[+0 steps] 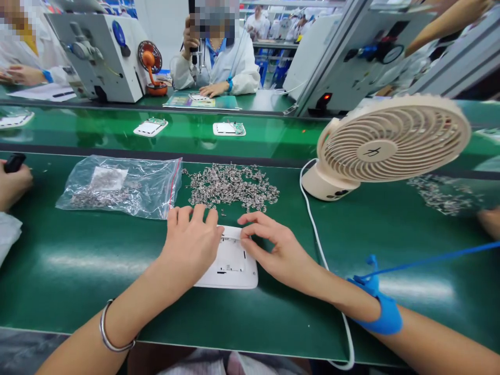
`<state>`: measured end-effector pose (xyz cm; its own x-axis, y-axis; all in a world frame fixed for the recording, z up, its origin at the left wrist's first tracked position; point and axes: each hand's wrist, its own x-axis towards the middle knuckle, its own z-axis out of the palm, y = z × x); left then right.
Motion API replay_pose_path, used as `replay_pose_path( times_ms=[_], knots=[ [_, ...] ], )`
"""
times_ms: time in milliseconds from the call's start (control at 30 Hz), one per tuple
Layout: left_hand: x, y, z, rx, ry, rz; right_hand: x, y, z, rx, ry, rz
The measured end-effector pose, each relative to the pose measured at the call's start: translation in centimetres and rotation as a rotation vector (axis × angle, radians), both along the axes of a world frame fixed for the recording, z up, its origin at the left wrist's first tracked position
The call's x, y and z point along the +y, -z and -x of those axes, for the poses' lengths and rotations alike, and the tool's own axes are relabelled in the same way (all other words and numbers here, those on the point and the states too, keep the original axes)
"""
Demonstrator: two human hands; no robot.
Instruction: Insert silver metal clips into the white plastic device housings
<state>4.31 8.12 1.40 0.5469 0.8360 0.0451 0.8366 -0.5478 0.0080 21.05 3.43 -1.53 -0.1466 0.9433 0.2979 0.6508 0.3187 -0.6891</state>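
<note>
My left hand [191, 245] lies flat on the white casing [232, 265] on the green bench [78, 271]; my right hand [273, 247] fingers [250, 229] pinch at its top edge, near the pile of metal clips [232, 186].

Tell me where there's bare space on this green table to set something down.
Bare mat lies left of the left hand, below the plastic bag, and right of the fan cord, below the fan. It is crowded around the white casing and metal parts pile.

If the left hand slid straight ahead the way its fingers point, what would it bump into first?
Most likely the pile of small metal parts. The left hand lies flat on the white casing, fingers pointing away from the person toward that pile. The clear plastic bag sits slightly to the left, probably just off that line.
</note>
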Motion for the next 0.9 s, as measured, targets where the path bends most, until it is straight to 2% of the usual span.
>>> replay_pose_path(
  times_ms=[167, 300, 533, 667, 900],
  knots=[
    [0.5, 0.0, 0.0, 0.019, 0.128, 0.207, 0.0, 1.5, 0.8, -0.038, 0.029, -0.155],
    [0.8, -0.2, 0.0, 0.031, 0.168, 0.217, -0.2, 1.8, 1.3, -0.092, 0.074, -0.261],
    [0.6, -1.4, -1.0, 0.095, 0.135, 0.256, 0.0, 2.2, 1.8, -0.165, 0.076, -0.327],
    [0.5, -1.0, -1.6, 0.067, 0.087, 0.22, -0.1, 2.4, 1.7, -0.134, 0.09, -0.333],
    [0.8, -0.7, -1.6, 0.074, 0.073, 0.245, -1.5, 2.5, 0.6, -0.075, 0.042, -0.33]
  ],
)
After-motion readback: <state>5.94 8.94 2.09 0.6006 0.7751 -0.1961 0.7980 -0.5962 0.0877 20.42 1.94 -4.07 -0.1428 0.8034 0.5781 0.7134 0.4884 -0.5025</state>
